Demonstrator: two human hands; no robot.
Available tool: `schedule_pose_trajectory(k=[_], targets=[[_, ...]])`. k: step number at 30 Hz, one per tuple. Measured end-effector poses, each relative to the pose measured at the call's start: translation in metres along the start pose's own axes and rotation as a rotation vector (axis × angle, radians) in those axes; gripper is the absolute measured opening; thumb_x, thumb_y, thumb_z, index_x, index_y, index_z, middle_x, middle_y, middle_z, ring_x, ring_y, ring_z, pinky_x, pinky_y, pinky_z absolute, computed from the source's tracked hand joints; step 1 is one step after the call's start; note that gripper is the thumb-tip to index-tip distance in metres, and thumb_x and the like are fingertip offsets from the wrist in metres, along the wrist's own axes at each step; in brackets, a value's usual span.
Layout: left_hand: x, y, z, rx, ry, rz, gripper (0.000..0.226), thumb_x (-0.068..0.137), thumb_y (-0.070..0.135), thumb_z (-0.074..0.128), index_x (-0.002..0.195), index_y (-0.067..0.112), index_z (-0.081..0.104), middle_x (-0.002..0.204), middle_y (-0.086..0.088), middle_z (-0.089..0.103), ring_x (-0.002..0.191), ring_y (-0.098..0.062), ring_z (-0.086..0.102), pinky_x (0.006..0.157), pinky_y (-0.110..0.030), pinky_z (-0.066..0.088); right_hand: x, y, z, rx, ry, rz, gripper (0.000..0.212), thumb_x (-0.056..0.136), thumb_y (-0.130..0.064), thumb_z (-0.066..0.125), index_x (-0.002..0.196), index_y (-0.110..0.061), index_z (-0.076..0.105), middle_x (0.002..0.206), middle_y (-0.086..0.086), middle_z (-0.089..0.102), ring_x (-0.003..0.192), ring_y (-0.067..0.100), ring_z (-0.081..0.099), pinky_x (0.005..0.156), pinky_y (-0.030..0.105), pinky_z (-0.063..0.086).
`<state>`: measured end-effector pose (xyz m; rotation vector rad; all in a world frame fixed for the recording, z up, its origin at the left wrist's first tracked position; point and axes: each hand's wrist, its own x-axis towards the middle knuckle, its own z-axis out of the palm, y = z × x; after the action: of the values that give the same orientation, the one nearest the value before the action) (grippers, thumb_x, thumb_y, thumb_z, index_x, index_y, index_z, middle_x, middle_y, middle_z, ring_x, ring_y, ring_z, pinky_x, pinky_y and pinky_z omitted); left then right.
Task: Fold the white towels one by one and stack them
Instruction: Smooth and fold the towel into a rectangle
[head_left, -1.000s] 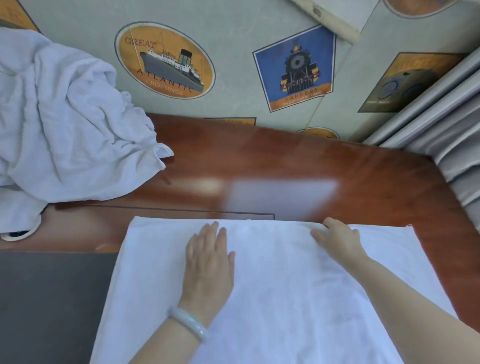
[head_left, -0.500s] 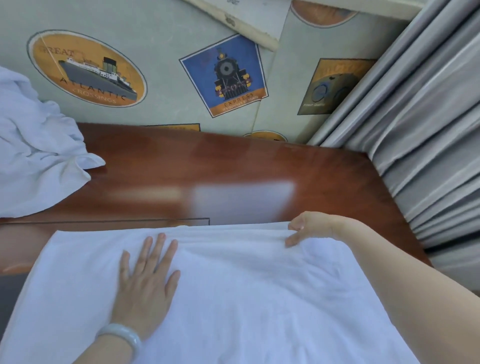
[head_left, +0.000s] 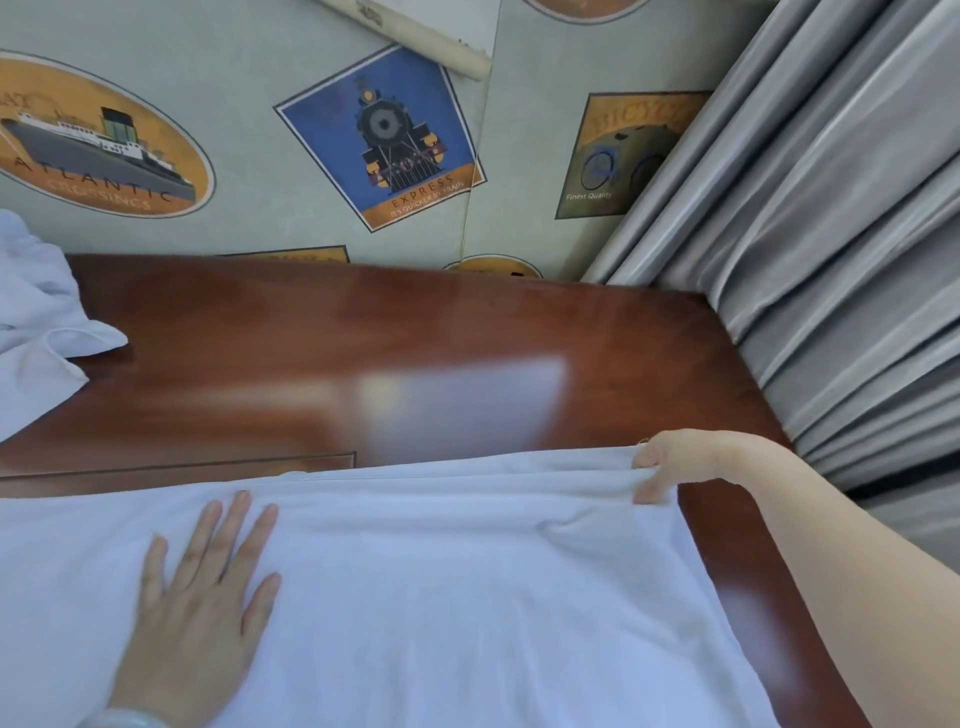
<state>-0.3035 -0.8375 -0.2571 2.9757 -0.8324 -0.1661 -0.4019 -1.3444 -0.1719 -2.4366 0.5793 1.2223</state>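
A white towel (head_left: 441, 582) lies spread flat across the near part of the wooden table (head_left: 415, 332). My left hand (head_left: 197, 613) presses on it palm down with straight, spread fingers, left of the middle. My right hand (head_left: 670, 462) pinches the towel's far right corner at the table's right side, bunching the cloth into small folds there. A heap of crumpled white towels (head_left: 36, 332) sits at the far left edge of the view.
The table's far half is bare glossy wood, backed by a wall with ship and train posters (head_left: 384, 140). Grey curtains (head_left: 831, 249) hang close along the table's right edge.
My right hand slid along the towel's far edge to its right corner and pinched it. The view swung right, so the towel heap moved toward the left edge. My left hand stayed flat.
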Motion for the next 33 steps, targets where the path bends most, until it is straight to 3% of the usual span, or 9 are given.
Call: schedule_pose_trajectory(k=[3,5,7,10,13,16,21,27,33], targets=[[0.000,0.000,0.001,0.015,-0.016,-0.013,0.067,0.098,0.053,0.011,0.148,0.021,0.043,0.158,-0.002,0.033,0.143,-0.024,0.031,0.114,-0.059,0.018,-0.001,0.023,0.003,0.442,0.064,-0.100,0.026,0.075,-0.039,0.082,0.092,-0.021,0.073,0.108,-0.011,0.069,0.108,0.015,0.060,0.099,0.029,0.043],[0.000,-0.001,0.002,0.032,-0.026,-0.016,0.067,0.098,0.053,0.011,0.149,0.022,0.041,0.160,0.000,0.030,0.144,-0.024,0.030,0.115,-0.058,0.018,-0.001,0.028,0.007,0.782,0.088,-0.188,0.022,0.070,-0.031,0.082,0.076,-0.015,0.069,0.090,0.005,0.072,0.087,0.022,0.066,0.080,0.029,0.049],[0.001,-0.004,0.003,0.041,-0.036,-0.020,0.066,0.098,0.053,0.012,0.150,0.024,0.038,0.161,0.001,0.027,0.145,-0.023,0.030,0.115,-0.058,0.018,0.004,0.027,0.012,0.906,0.129,-0.182,0.021,0.075,-0.022,0.081,0.073,-0.013,0.062,0.083,0.009,0.068,0.077,0.021,0.063,0.070,0.028,0.047],[0.001,-0.005,0.003,0.050,-0.048,-0.027,0.065,0.097,0.054,0.012,0.151,0.026,0.036,0.162,0.003,0.023,0.146,-0.023,0.028,0.115,-0.058,0.018,0.017,0.024,0.020,0.877,0.270,-0.125,0.012,0.079,-0.009,0.079,0.084,-0.008,0.067,0.087,0.013,0.071,0.076,0.022,0.066,0.074,0.034,0.051],[0.001,-0.003,0.001,0.047,-0.072,-0.030,0.065,0.097,0.054,0.012,0.151,0.026,0.036,0.162,0.003,0.022,0.147,-0.022,0.027,0.115,-0.058,0.018,0.019,0.027,0.024,0.960,0.332,-0.113,0.018,0.083,-0.004,0.075,0.100,-0.011,0.072,0.093,0.013,0.073,0.083,0.024,0.068,0.083,0.037,0.052],[0.000,-0.001,-0.005,0.026,-0.090,-0.029,0.066,0.098,0.055,0.011,0.151,0.025,0.037,0.162,0.003,0.025,0.146,-0.022,0.027,0.115,-0.058,0.017,0.021,0.030,0.034,1.001,0.488,-0.099,0.021,0.085,0.001,0.070,0.101,-0.013,0.072,0.096,0.014,0.074,0.081,0.024,0.068,0.082,0.038,0.051],[-0.001,0.010,-0.019,-0.006,-0.082,-0.024,0.072,0.099,0.054,0.004,0.148,0.017,0.042,0.157,-0.004,0.035,0.144,-0.024,0.029,0.114,-0.059,0.020,0.026,0.013,0.056,0.853,0.818,-0.051,0.029,0.079,-0.006,0.071,0.091,-0.032,0.070,0.085,-0.017,0.072,0.076,0.000,0.064,0.071,0.024,0.047],[-0.002,0.011,-0.020,-0.023,-0.075,-0.016,0.074,0.099,0.054,0.002,0.147,0.016,0.044,0.156,-0.005,0.035,0.144,-0.023,0.030,0.115,-0.060,0.021,0.030,0.002,0.067,0.933,0.947,-0.016,0.029,0.080,-0.010,0.068,0.101,-0.031,0.066,0.091,-0.015,0.071,0.089,0.004,0.065,0.074,0.020,0.044],[-0.001,0.010,-0.018,-0.023,-0.065,-0.007,0.073,0.099,0.054,0.003,0.148,0.017,0.042,0.157,-0.004,0.034,0.145,-0.023,0.027,0.115,-0.059,0.020,0.033,-0.003,0.060,0.850,0.924,0.012,0.030,0.081,-0.006,0.064,0.102,-0.027,0.064,0.092,-0.012,0.068,0.080,-0.011,0.057,0.062,-0.001,0.037]])
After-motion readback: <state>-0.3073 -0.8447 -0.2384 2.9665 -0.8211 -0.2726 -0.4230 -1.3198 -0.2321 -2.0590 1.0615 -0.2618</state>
